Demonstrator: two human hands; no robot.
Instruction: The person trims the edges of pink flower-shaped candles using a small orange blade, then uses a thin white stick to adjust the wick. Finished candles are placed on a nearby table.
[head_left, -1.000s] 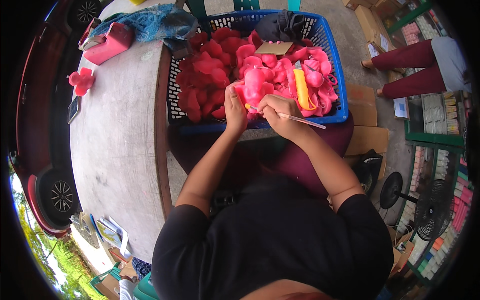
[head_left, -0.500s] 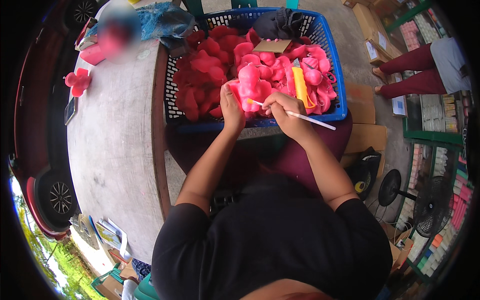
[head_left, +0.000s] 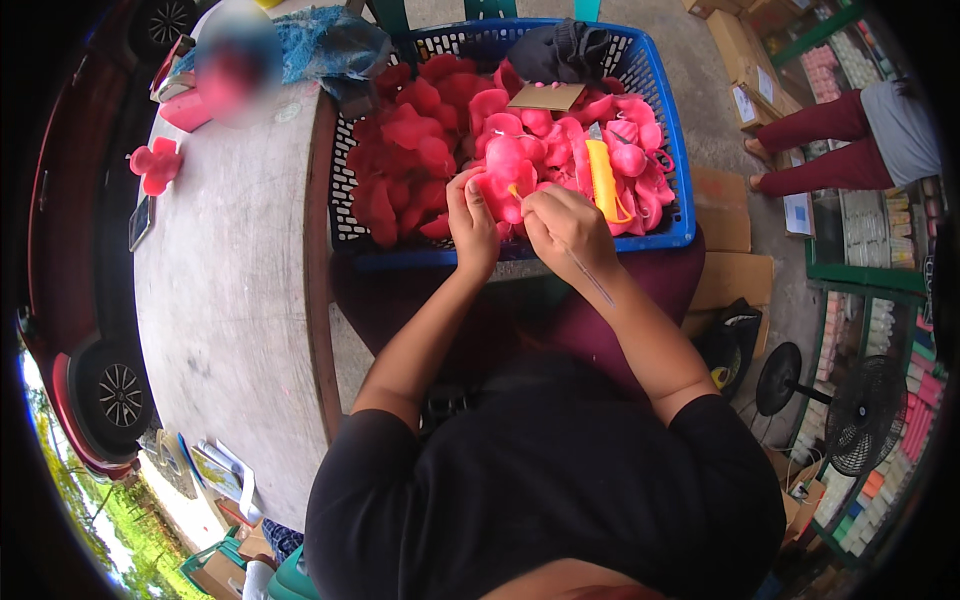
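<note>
My left hand point(head_left: 474, 225) holds a pink, waxy-looking flower-shaped piece point(head_left: 507, 165) from its left side, over the near edge of a blue plastic basket point(head_left: 672, 120). In my right hand point(head_left: 570, 232) is a thin paintbrush point(head_left: 592, 278), its handle slanting back over the wrist. The brush's yellow tip meets the piece or is very close to it. Several similar pink pieces point(head_left: 410, 130) fill the basket. On them, right of my hands, lies a yellow utility knife point(head_left: 602, 175). A small brown card point(head_left: 545, 97) with little pink bits rests farther back.
A pale table point(head_left: 230, 270) runs along the left, bearing another pink flower piece point(head_left: 156, 166), a phone point(head_left: 142, 222) and a blue cloth point(head_left: 325, 45). Dark fabric point(head_left: 560, 52) sits in the basket's back. At right are a standing person point(head_left: 860, 135), cardboard boxes point(head_left: 722, 210) and a black fan point(head_left: 866, 413).
The pink piece has tipped and sits slightly lower. My right hand has turned, swinging the brush from nearly sideways to steeper, with its handle now along my wrist.
</note>
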